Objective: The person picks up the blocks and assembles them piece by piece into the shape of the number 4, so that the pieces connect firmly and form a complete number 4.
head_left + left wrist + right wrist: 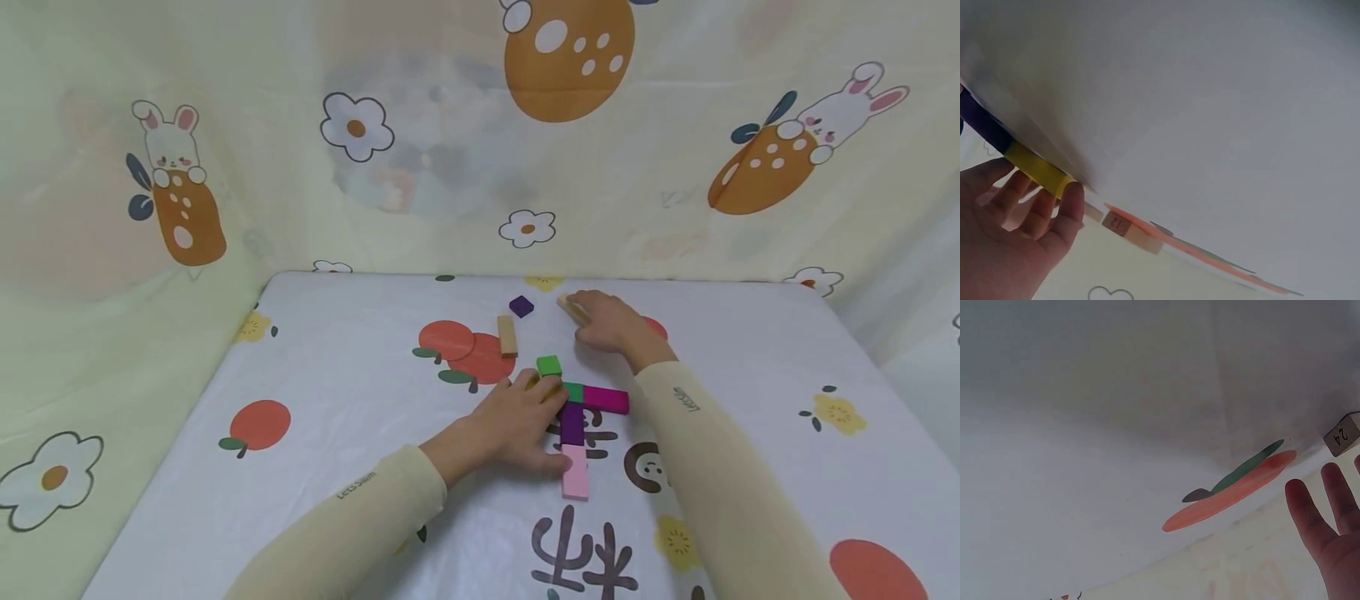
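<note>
While the left hand (517,417) has its thumb at the edge of the pink block (575,479) and its spread, relaxed fingers against the yellow block (1038,169), the right hand (611,321), farther out, touches 1 wood block (572,310) at the left of its fingertips. That block's long axis slants from far left to near right; whether these fingers grip it, I cannot tell. Around lies the white printed surface (337,500); beyond, a rabbit-print curtain (435,242).

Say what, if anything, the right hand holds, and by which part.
The right hand touches a wooden block along its right side; whether it grips cannot be told.
</note>
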A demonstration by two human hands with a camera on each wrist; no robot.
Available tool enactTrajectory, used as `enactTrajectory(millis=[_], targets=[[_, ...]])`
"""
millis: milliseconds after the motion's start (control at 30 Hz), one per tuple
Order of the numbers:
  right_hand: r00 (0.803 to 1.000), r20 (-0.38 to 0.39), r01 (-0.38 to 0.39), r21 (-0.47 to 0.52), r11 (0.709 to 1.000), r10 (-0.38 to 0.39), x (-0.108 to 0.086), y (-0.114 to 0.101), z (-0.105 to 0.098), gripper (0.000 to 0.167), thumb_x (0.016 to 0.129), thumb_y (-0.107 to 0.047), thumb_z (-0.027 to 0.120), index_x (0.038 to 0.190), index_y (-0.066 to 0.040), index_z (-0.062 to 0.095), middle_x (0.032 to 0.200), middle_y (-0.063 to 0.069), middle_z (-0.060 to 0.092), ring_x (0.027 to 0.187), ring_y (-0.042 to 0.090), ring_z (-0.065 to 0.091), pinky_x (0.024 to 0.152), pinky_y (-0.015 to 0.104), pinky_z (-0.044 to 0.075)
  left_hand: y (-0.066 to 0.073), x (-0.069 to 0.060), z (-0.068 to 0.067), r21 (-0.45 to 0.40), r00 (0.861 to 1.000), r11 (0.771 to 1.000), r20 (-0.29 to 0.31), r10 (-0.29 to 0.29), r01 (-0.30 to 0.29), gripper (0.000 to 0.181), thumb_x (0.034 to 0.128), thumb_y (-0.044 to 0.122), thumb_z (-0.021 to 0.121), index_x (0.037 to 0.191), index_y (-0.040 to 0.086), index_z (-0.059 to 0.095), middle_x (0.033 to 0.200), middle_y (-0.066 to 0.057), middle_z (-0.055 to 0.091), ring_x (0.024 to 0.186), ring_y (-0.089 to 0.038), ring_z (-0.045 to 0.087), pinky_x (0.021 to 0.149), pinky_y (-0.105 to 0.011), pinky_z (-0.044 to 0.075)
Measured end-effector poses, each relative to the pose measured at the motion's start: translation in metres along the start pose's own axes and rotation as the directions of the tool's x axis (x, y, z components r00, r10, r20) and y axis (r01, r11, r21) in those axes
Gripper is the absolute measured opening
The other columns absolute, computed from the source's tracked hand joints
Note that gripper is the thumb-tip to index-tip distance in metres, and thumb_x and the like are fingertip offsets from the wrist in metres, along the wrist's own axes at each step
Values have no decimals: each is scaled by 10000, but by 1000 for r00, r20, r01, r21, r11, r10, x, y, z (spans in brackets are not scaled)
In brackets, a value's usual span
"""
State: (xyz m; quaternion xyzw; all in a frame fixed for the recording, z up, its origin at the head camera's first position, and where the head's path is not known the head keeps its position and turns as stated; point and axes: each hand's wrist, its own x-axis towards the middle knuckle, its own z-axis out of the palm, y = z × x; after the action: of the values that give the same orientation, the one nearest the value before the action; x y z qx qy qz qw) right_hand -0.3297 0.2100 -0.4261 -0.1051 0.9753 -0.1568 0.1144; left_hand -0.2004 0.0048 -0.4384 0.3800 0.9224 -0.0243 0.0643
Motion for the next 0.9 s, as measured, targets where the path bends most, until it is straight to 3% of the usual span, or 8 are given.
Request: enactTrajectory(millis=[367, 633, 767, 900], targets=[[999, 34, 40, -128, 991, -35, 3, -3, 1, 597, 961, -81, 513, 1545, 16, 431, 1586, 253, 428, 1493, 462, 354, 1231, 590, 272, 0, 1, 0, 6, 1000, 1000, 5, 0, -1, 903, 889, 755, 529, 1599, 213, 397, 1641, -1, 370, 1443, -241, 377, 1139, -437, 439], [1000, 15, 4, -136, 991, -2, 2, -3, -1, 618, 918, -136, 577, 1511, 12, 488, 1470, 293, 450, 1285, 457, 508, 1093, 606, 452, 0, -1, -1, 0, 1000, 1000, 8, -7, 7, 902, 890, 749, 533, 1604, 217, 390, 1648, -2, 364, 1453, -245, 368, 1148, -451, 433], [1000, 19, -19, -133, 991, 21, 0, -4, 0, 674, 904, -151, 578, 1549, -14, 436, 1619, 270, 328, 1430, 542, 365, 1125, 696, 371, 0, -1, 0, -7, 1000, 1000, 3, -4, 4, 899, 891, 749, 530, 1602, 217, 393, 1644, -3, 368, 1451, -245, 371, 1147, -448, 434], [998, 50, -26, -122, 992, 32, -1, -4, 2, 716, 928, -158, 550, 1598, -17, 338, 1697, 226, 218, 1525, 546, 197, 1167, 736, 252, 0, 0, 0, 0, 1000, 1000, -1, 2, -2, 897, 890, 750, 527, 1598, 214, 399, 1642, -2, 370, 1448, -242, 373, 1142, -444, 437]])
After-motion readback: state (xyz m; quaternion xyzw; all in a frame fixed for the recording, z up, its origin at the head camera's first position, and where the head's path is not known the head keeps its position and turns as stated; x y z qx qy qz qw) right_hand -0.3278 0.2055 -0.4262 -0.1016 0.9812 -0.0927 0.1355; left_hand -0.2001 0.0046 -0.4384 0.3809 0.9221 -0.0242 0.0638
